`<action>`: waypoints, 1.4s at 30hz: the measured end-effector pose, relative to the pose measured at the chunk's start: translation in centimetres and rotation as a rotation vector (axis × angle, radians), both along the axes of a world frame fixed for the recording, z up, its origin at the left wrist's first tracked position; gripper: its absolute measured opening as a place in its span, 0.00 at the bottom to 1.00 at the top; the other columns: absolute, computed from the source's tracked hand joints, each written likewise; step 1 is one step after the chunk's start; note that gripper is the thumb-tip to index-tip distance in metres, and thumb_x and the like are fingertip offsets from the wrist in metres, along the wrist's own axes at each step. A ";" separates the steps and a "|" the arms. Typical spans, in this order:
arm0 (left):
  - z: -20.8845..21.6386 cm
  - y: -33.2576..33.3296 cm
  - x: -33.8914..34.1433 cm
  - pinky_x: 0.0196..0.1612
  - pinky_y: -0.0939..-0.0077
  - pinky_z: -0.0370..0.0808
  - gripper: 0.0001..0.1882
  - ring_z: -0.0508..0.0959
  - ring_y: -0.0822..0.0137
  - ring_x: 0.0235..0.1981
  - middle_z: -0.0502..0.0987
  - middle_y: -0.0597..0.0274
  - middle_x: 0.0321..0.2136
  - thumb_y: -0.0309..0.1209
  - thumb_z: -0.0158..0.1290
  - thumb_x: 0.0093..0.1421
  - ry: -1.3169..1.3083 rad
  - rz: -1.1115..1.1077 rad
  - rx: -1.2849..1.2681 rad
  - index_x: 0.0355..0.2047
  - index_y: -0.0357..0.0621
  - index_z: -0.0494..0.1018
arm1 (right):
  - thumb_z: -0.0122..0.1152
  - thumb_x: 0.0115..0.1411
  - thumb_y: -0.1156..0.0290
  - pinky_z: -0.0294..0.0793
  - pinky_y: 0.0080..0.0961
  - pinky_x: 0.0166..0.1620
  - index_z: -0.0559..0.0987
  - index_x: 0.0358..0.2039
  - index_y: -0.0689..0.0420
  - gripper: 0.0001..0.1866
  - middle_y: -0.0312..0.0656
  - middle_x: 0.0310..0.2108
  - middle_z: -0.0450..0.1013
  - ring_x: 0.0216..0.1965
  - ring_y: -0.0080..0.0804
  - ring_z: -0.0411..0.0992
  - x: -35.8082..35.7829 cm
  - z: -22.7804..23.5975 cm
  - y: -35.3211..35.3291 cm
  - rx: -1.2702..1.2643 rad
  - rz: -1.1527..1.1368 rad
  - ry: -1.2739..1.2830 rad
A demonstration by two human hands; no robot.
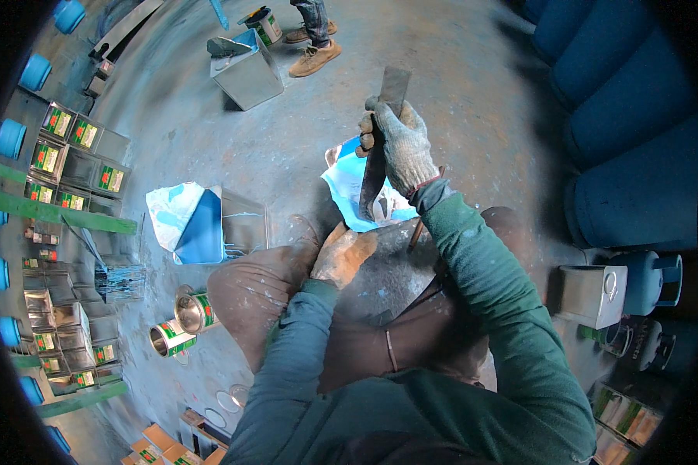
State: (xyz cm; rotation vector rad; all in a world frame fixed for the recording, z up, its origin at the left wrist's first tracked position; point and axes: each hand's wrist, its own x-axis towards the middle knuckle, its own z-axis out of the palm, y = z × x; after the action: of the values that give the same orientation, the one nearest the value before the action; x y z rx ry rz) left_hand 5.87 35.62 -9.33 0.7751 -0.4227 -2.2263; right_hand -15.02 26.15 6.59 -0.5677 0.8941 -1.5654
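Note:
My right hand [402, 139], in a pale stained glove, is closed round a long flat metal blade [395, 87]. The blade's grey end sticks out above the fist, and a darker length hangs below it. Beneath lies the cut-open top of a square tin [347, 180], its bent sheet white and bright blue. The tin stands between my bent legs. My left hand [344, 257], in a worn tan glove, is closed at the tin's near left edge; its fingertips are partly hidden.
Left of my knee is an opened square tin [244, 221] with blue paint inside and a folded-back lid. Round cans [171, 339] lie nearby. Another tin [248, 79] stands ahead, beside a person's shoes [315, 59]. Stacked tins [77, 163] line the left; blue drums [636, 186] line the right.

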 end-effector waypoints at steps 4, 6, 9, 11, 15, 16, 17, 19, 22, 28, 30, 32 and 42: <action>-0.3 -0.1 -0.6 0.65 0.49 0.70 0.26 0.73 0.49 0.61 0.72 0.47 0.60 0.34 0.52 0.71 0.055 -0.016 -0.002 0.67 0.43 0.63 | 0.58 0.73 0.65 0.77 0.30 0.29 0.74 0.51 0.59 0.13 0.39 0.31 0.74 0.25 0.27 0.72 0.9 -0.8 -0.7 0.025 -0.001 0.045; -0.1 -0.1 -0.9 0.68 0.48 0.67 0.27 0.70 0.47 0.64 0.69 0.46 0.63 0.35 0.50 0.73 0.093 -0.020 0.004 0.68 0.42 0.61 | 0.58 0.73 0.65 0.77 0.29 0.29 0.74 0.50 0.59 0.12 0.39 0.31 0.74 0.25 0.27 0.71 1.2 -1.0 -0.7 0.021 -0.005 0.031; 0.8 -0.1 -1.4 0.69 0.48 0.65 0.26 0.68 0.46 0.65 0.67 0.45 0.64 0.34 0.49 0.73 0.124 -0.025 0.013 0.68 0.39 0.61 | 0.57 0.73 0.66 0.76 0.28 0.28 0.75 0.50 0.59 0.12 0.39 0.31 0.74 0.25 0.26 0.71 1.5 -1.1 -0.5 -0.009 0.007 0.013; 1.6 -0.2 -1.7 0.70 0.48 0.64 0.26 0.69 0.46 0.65 0.67 0.44 0.64 0.33 0.49 0.73 0.113 -0.017 0.000 0.67 0.37 0.61 | 0.57 0.73 0.66 0.76 0.27 0.29 0.74 0.49 0.59 0.11 0.39 0.31 0.74 0.25 0.26 0.71 1.6 -1.1 -0.3 -0.027 0.018 0.031; 2.1 0.3 -1.7 0.68 0.48 0.66 0.24 0.70 0.47 0.64 0.70 0.44 0.62 0.31 0.49 0.72 0.037 0.038 0.048 0.65 0.35 0.63 | 0.56 0.73 0.65 0.76 0.26 0.30 0.73 0.50 0.59 0.12 0.38 0.30 0.73 0.25 0.25 0.70 2.1 -2.4 0.1 -0.009 0.034 0.067; 1.7 0.7 -1.6 0.67 0.47 0.68 0.22 0.72 0.47 0.62 0.72 0.44 0.59 0.30 0.48 0.72 -0.001 0.052 0.060 0.63 0.35 0.65 | 0.56 0.73 0.65 0.76 0.26 0.30 0.73 0.50 0.60 0.12 0.38 0.30 0.73 0.25 0.25 0.70 2.4 -2.9 0.2 -0.046 0.043 0.057; 0.9 0.8 -1.4 0.65 0.47 0.70 0.20 0.74 0.47 0.60 0.74 0.45 0.57 0.30 0.48 0.71 0.039 0.062 0.021 0.61 0.35 0.67 | 0.53 0.74 0.66 0.76 0.25 0.31 0.72 0.51 0.61 0.13 0.38 0.29 0.72 0.25 0.24 0.69 2.6 -3.5 0.4 -0.088 0.051 0.155; -1.5 0.8 -0.7 0.59 0.53 0.75 0.17 0.78 0.52 0.53 0.77 0.46 0.50 0.29 0.52 0.68 -0.170 0.006 -0.053 0.55 0.35 0.71 | 0.52 0.73 0.66 0.75 0.25 0.34 0.75 0.42 0.60 0.10 0.36 0.26 0.72 0.26 0.24 0.71 3.7 -4.8 0.9 -0.055 0.005 0.240; -6.8 0.9 -0.3 0.46 0.60 0.80 0.13 0.81 0.58 0.39 0.78 0.49 0.41 0.29 0.54 0.65 -0.193 0.071 -0.093 0.47 0.34 0.74 | 0.56 0.72 0.63 0.73 0.24 0.35 0.78 0.43 0.58 0.11 0.36 0.30 0.75 0.29 0.22 0.72 4.9 -5.8 2.0 0.106 0.104 0.522; -14.2 -1.5 -1.8 0.39 0.58 0.80 0.16 0.82 0.54 0.38 0.79 0.50 0.40 0.27 0.57 0.64 -0.785 -0.018 -0.519 0.49 0.31 0.72 | 0.55 0.72 0.72 0.76 0.22 0.32 0.74 0.50 0.61 0.10 0.37 0.31 0.74 0.28 0.23 0.72 1.0 -2.9 1.5 0.025 -0.118 0.312; -13.0 -2.1 -3.4 0.38 0.57 0.80 0.16 0.83 0.53 0.39 0.80 0.50 0.39 0.24 0.57 0.64 -0.878 0.026 -0.417 0.50 0.30 0.71 | 0.54 0.72 0.73 0.76 0.24 0.30 0.75 0.49 0.60 0.08 0.36 0.29 0.73 0.26 0.24 0.71 -2.5 -1.7 1.7 -0.082 -0.326 0.316; -10.1 -2.1 -4.2 0.39 0.57 0.80 0.15 0.83 0.54 0.40 0.80 0.49 0.39 0.21 0.56 0.63 -0.857 0.114 -0.164 0.50 0.29 0.72 | 0.54 0.73 0.71 0.77 0.26 0.29 0.75 0.48 0.58 0.08 0.36 0.29 0.73 0.25 0.25 0.71 -5.8 -1.4 2.5 -0.085 -0.480 0.214; -4.1 -2.5 -5.0 0.37 0.60 0.80 0.13 0.83 0.56 0.36 0.81 0.49 0.39 0.24 0.56 0.62 -0.497 0.266 -0.106 0.46 0.29 0.75 | 0.52 0.69 0.65 0.73 0.35 0.21 0.69 0.44 0.52 0.07 0.39 0.24 0.69 0.19 0.33 0.69 -13.9 -12.1 5.5 0.370 -0.658 0.263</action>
State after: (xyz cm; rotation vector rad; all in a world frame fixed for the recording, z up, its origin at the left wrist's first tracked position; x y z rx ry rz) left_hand 0.89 33.10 -13.41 1.2513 -0.6275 -1.7392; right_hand -28.89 31.69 -5.56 -0.2149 1.6487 -1.8562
